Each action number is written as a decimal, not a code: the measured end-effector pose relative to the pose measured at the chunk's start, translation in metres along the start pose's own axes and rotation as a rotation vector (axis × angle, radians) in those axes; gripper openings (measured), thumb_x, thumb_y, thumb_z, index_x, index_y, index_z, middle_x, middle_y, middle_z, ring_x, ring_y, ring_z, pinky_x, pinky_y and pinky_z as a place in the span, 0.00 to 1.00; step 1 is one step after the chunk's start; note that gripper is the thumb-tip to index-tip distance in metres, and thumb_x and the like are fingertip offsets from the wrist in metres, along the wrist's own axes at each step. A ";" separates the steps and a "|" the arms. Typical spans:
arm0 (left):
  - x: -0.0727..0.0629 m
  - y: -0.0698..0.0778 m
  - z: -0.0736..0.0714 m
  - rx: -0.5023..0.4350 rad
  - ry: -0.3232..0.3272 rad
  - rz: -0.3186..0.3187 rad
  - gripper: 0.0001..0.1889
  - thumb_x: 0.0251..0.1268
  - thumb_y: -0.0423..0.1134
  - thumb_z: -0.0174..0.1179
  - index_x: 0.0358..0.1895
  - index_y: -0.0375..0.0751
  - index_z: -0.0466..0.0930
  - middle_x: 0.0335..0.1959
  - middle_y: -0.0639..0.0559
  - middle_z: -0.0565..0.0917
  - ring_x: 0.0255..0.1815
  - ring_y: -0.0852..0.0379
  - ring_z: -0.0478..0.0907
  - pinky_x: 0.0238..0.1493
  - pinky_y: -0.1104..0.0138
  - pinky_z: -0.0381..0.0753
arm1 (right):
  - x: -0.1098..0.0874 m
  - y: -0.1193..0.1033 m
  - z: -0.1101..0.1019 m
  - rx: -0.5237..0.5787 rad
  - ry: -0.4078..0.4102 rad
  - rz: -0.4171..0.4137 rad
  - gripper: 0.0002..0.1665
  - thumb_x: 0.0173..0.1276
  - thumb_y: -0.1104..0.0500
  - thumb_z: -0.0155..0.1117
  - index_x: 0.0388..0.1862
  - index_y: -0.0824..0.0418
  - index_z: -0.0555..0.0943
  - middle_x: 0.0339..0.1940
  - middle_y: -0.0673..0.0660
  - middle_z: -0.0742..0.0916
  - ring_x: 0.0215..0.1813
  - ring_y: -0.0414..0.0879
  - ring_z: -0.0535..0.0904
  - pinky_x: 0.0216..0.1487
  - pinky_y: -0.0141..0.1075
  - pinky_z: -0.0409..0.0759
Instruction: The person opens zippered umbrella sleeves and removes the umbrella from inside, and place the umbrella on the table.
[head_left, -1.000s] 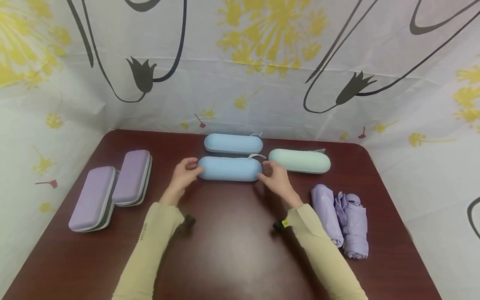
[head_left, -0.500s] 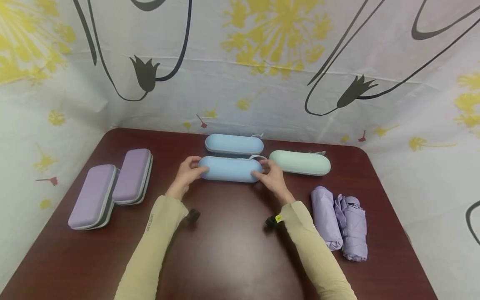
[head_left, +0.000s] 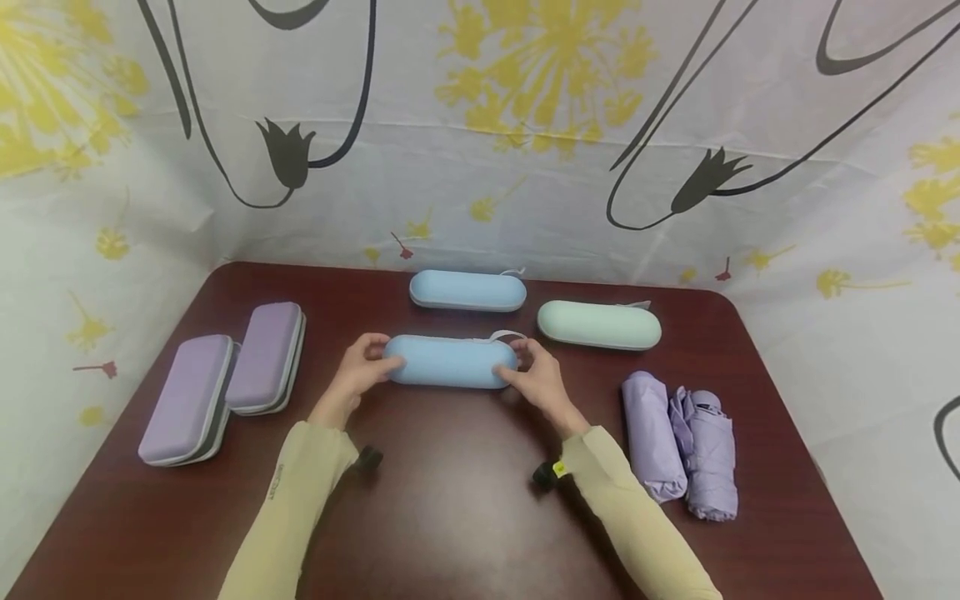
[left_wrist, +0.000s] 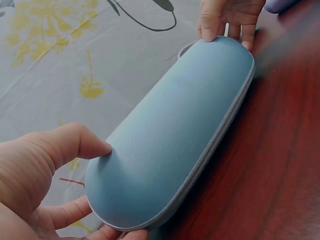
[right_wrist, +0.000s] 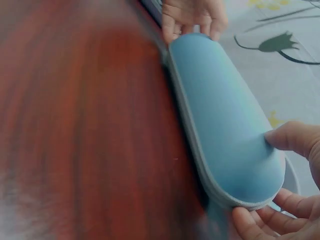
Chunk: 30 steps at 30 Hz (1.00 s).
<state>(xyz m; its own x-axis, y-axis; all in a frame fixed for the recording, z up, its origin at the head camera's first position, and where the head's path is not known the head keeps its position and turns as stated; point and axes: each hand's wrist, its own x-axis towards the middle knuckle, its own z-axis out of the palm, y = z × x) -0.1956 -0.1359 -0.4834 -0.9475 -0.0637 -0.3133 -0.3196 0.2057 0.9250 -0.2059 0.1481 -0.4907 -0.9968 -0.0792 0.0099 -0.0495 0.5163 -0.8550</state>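
Note:
Between both hands is a light-blue zippered hard case point(head_left: 450, 362), long with rounded ends and a pale wrist loop at its right. My left hand point(head_left: 362, 368) pinches the left end, thumb on top and fingers beneath the rim, as the left wrist view shows on the blue case point(left_wrist: 170, 135). The right end is gripped by my right hand point(head_left: 538, 377); in the right wrist view its thumb presses the top of the case point(right_wrist: 225, 120) and the fingers curl under. Behind it lies a second light-blue case point(head_left: 468, 291). Whether the held case touches the table is hard to tell.
A mint-green case point(head_left: 599, 325) lies at the back right. Two folded lilac umbrellas point(head_left: 654, 437) are on the right side. Two purple zippered cases point(head_left: 264, 357) lie at the left on the dark red-brown table point(head_left: 450, 517). A patterned cloth point(head_left: 480, 167) hangs behind the table.
Both hands have closed on the blue case's ends and drawn it toward the person and slightly left. The gap to the rear blue case has widened.

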 end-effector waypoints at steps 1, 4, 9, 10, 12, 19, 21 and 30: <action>-0.002 -0.001 0.000 0.006 0.003 0.001 0.28 0.56 0.35 0.62 0.61 0.34 0.64 0.55 0.36 0.70 0.54 0.45 0.70 0.52 0.58 0.76 | -0.002 0.000 0.001 -0.002 0.000 -0.006 0.26 0.52 0.59 0.71 0.49 0.65 0.75 0.45 0.62 0.83 0.44 0.53 0.79 0.44 0.41 0.76; -0.009 -0.003 -0.001 0.018 0.011 0.007 0.28 0.56 0.34 0.62 0.60 0.34 0.64 0.55 0.36 0.71 0.54 0.45 0.69 0.51 0.59 0.76 | -0.008 0.002 0.001 0.004 -0.014 -0.013 0.25 0.52 0.59 0.72 0.48 0.64 0.75 0.44 0.61 0.83 0.43 0.52 0.79 0.42 0.38 0.76; -0.015 -0.005 -0.002 0.111 0.026 0.065 0.27 0.54 0.34 0.63 0.59 0.35 0.66 0.54 0.37 0.73 0.54 0.44 0.69 0.50 0.56 0.75 | -0.008 0.002 -0.002 0.018 -0.055 -0.058 0.22 0.55 0.60 0.71 0.47 0.64 0.76 0.46 0.61 0.83 0.43 0.52 0.80 0.40 0.36 0.75; -0.015 -0.005 -0.002 0.161 0.026 0.113 0.27 0.53 0.34 0.63 0.58 0.35 0.67 0.54 0.37 0.73 0.53 0.44 0.70 0.49 0.56 0.74 | -0.006 0.003 -0.003 0.018 -0.057 -0.081 0.19 0.57 0.60 0.69 0.46 0.64 0.77 0.46 0.61 0.83 0.43 0.52 0.80 0.40 0.37 0.76; -0.016 -0.005 -0.001 0.281 0.029 0.249 0.27 0.50 0.33 0.66 0.56 0.35 0.70 0.54 0.38 0.73 0.53 0.44 0.70 0.52 0.54 0.72 | -0.001 0.004 -0.005 0.023 -0.055 -0.135 0.14 0.60 0.62 0.65 0.45 0.66 0.78 0.46 0.61 0.83 0.45 0.52 0.80 0.43 0.39 0.76; -0.015 -0.003 0.006 0.699 0.018 0.678 0.30 0.39 0.33 0.72 0.53 0.38 0.77 0.53 0.42 0.72 0.55 0.42 0.65 0.52 0.49 0.72 | 0.026 0.006 -0.006 0.057 -0.182 -0.256 0.11 0.65 0.70 0.54 0.43 0.71 0.80 0.44 0.63 0.84 0.49 0.53 0.78 0.51 0.44 0.75; -0.015 -0.002 0.007 0.777 0.019 0.698 0.32 0.39 0.33 0.73 0.55 0.40 0.76 0.53 0.43 0.72 0.55 0.43 0.65 0.51 0.49 0.73 | 0.033 0.005 -0.008 0.031 -0.226 -0.265 0.11 0.64 0.70 0.53 0.42 0.71 0.81 0.42 0.63 0.84 0.48 0.53 0.78 0.50 0.42 0.75; -0.013 0.001 0.014 0.939 0.033 0.722 0.34 0.38 0.38 0.75 0.56 0.39 0.75 0.56 0.45 0.74 0.59 0.47 0.66 0.54 0.53 0.73 | 0.049 -0.001 -0.023 0.015 -0.470 -0.231 0.10 0.67 0.67 0.55 0.41 0.72 0.81 0.40 0.62 0.84 0.38 0.42 0.74 0.37 0.30 0.74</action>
<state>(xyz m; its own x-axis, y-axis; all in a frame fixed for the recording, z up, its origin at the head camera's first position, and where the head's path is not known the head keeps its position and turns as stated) -0.1835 -0.1216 -0.4817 -0.9109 0.3388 0.2355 0.4056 0.8399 0.3608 -0.2561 0.1633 -0.4771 -0.8240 -0.5656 -0.0321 -0.2604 0.4285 -0.8652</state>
